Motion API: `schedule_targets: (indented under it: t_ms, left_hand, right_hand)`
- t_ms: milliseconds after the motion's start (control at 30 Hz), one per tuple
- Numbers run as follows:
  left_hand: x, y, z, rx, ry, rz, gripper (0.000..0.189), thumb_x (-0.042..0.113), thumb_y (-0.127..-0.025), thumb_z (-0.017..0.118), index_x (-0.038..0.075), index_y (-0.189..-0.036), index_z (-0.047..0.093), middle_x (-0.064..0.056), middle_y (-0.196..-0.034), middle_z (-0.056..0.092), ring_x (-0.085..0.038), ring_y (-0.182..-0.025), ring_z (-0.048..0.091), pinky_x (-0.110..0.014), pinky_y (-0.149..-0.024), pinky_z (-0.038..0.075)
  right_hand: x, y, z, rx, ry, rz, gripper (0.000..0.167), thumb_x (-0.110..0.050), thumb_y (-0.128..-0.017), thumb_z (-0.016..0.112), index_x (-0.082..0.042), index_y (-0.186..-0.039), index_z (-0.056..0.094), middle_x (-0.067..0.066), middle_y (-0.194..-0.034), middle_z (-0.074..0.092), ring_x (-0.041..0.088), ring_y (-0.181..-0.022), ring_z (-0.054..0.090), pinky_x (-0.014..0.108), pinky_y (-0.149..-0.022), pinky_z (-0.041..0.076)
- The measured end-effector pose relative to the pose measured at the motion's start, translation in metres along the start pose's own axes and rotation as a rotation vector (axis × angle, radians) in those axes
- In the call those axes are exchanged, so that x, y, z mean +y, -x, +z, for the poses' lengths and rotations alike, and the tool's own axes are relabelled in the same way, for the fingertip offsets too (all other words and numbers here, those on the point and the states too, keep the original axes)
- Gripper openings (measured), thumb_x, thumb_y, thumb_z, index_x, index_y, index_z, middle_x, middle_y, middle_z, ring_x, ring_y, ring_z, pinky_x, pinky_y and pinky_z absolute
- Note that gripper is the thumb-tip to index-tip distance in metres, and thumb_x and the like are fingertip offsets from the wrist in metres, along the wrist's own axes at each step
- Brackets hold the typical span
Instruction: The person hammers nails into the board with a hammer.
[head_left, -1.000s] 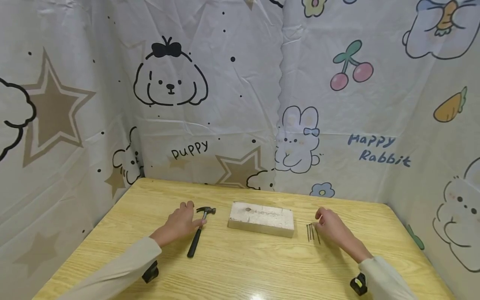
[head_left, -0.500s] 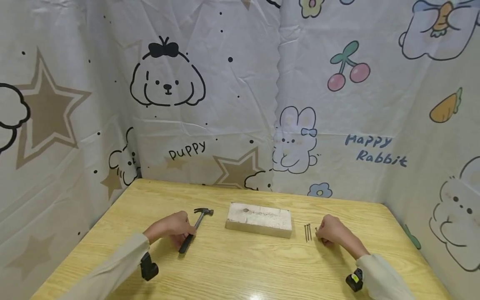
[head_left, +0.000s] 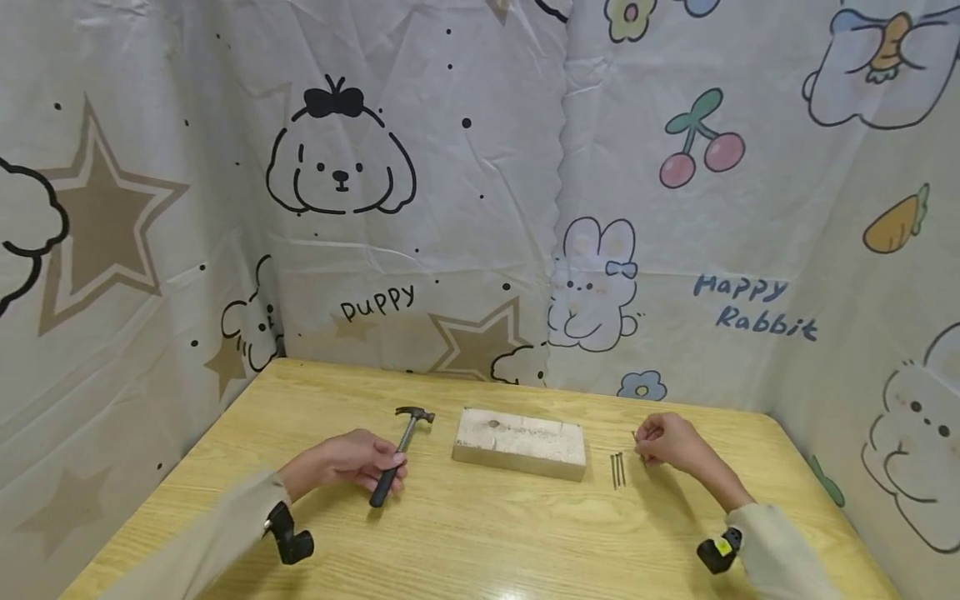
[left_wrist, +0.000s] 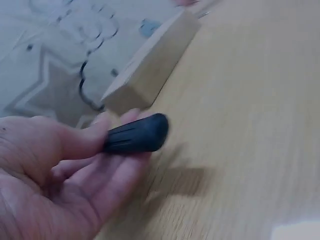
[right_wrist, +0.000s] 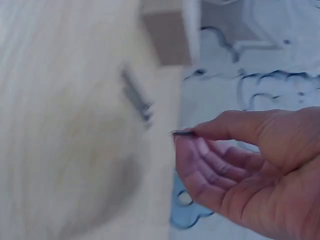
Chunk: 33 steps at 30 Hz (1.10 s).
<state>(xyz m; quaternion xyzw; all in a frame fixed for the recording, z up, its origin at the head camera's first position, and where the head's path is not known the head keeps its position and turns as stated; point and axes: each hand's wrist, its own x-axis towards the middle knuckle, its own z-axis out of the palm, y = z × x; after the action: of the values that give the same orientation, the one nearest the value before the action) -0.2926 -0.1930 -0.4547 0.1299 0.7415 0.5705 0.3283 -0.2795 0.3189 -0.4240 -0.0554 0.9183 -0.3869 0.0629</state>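
Note:
My left hand point(head_left: 356, 461) holds a claw hammer point(head_left: 407, 433) by its black handle point(left_wrist: 135, 135), thumb on top and fingers beneath. The hammer's metal head points away from me, and the handle's butt end sticks out past the fingers in the left wrist view. Between thumb and fingertips my right hand point(head_left: 670, 439) pinches a nail point(right_wrist: 183, 133), of which only a short part shows in the right wrist view. Several more nails point(head_left: 617, 471) lie side by side on the table, just left of the right hand. A pale wooden block point(head_left: 519, 444) lies flat between the two hands.
The yellow wood-grain table point(head_left: 480, 533) ends at a printed cloth point(head_left: 480, 192) hanging behind and at both sides. A black wrist camera point(head_left: 288, 535) sits on the left forearm, another wrist camera point(head_left: 718, 550) on the right.
The left hand has gone from beside the hammer to gripping its handle and lifting it. The right hand has picked one nail from the row and raised it off the table.

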Motion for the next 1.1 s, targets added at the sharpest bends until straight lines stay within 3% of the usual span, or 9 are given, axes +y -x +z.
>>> schedule_targets:
  t_ms: [100,167,267,400,500,600,767,933,1100]
  left_hand:
    - [0.011,-0.001,0.007,0.118,-0.151,0.187,0.024,0.009,-0.109,0.056,-0.013,-0.11,0.064,-0.017,-0.092,0.073,-0.022,-0.081,0.075,-0.029,-0.067,0.06]
    - [0.021,-0.003,0.011,0.202,-0.283,0.306,0.021,0.006,-0.108,0.057,-0.013,-0.108,0.064,-0.022,-0.091,0.071,-0.027,-0.077,0.073,-0.029,-0.064,0.06]
    - [0.038,-0.008,0.016,0.305,-0.422,0.391,0.017,0.007,-0.108,0.058,-0.006,-0.105,0.068,-0.021,-0.088,0.068,-0.031,-0.073,0.07,-0.028,-0.061,0.057]
    - [0.057,-0.015,0.023,0.409,-0.52,0.417,0.014,0.009,-0.107,0.06,0.003,-0.1,0.071,-0.007,-0.082,0.066,-0.022,-0.069,0.064,-0.026,-0.058,0.051]
    - [0.067,-0.021,0.028,0.444,-0.551,0.451,0.014,0.008,-0.106,0.061,0.003,-0.102,0.073,-0.002,-0.081,0.065,-0.017,-0.07,0.062,-0.026,-0.061,0.052]
    - [0.071,-0.026,0.031,0.423,-0.55,0.47,0.014,0.007,-0.106,0.061,0.001,-0.105,0.073,-0.006,-0.083,0.067,-0.018,-0.073,0.063,-0.027,-0.066,0.055]
    - [0.071,-0.03,0.032,0.346,-0.539,0.443,0.013,0.003,-0.105,0.061,-0.004,-0.108,0.07,-0.016,-0.09,0.07,-0.019,-0.076,0.066,-0.027,-0.066,0.057]
    - [0.068,-0.027,0.03,0.34,-0.523,0.412,0.011,0.0,-0.103,0.063,-0.007,-0.106,0.07,-0.016,-0.088,0.072,-0.019,-0.075,0.068,-0.037,-0.067,0.061]
    - [0.064,-0.025,0.031,0.333,-0.512,0.404,0.01,0.001,-0.102,0.066,-0.007,-0.102,0.071,-0.012,-0.085,0.075,-0.021,-0.073,0.074,-0.043,-0.07,0.064]
  right_hand:
    - [-0.013,-0.003,0.001,0.0,-0.118,-0.105,0.026,0.005,-0.098,0.065,0.019,-0.119,0.06,0.026,-0.094,0.073,0.032,-0.08,0.074,0.045,-0.074,0.064]
    - [-0.024,-0.006,0.006,-0.003,-0.212,-0.156,0.03,0.003,-0.1,0.066,0.02,-0.124,0.059,0.029,-0.101,0.073,0.03,-0.086,0.076,0.045,-0.079,0.064]
    - [-0.04,-0.014,0.023,0.001,-0.362,-0.209,0.028,0.001,-0.1,0.067,0.02,-0.121,0.062,0.031,-0.109,0.071,0.024,-0.092,0.076,0.044,-0.086,0.063]
    - [-0.059,-0.028,0.054,0.03,-0.489,-0.239,0.028,-0.002,-0.1,0.069,0.018,-0.119,0.064,0.03,-0.112,0.072,0.023,-0.095,0.077,0.046,-0.091,0.061]
    - [-0.071,-0.038,0.078,0.055,-0.496,-0.251,0.028,-0.006,-0.101,0.069,0.015,-0.12,0.066,0.029,-0.112,0.073,0.027,-0.097,0.077,0.047,-0.092,0.061]
    - [-0.078,-0.046,0.097,0.076,-0.481,-0.263,0.025,-0.005,-0.101,0.069,0.013,-0.118,0.068,0.028,-0.111,0.074,0.032,-0.097,0.076,0.044,-0.089,0.062]
    - [-0.084,-0.052,0.116,0.125,-0.475,-0.292,0.021,-0.001,-0.099,0.07,0.013,-0.114,0.069,0.03,-0.108,0.073,0.037,-0.095,0.076,0.039,-0.084,0.063]
    - [-0.085,-0.055,0.126,0.188,-0.425,-0.32,0.018,0.0,-0.097,0.072,0.011,-0.111,0.071,0.024,-0.103,0.076,0.031,-0.091,0.076,0.029,-0.08,0.062]
    - [-0.086,-0.056,0.132,0.196,-0.415,-0.341,0.016,0.002,-0.096,0.073,0.012,-0.109,0.072,0.023,-0.101,0.076,0.027,-0.088,0.076,0.028,-0.08,0.062]
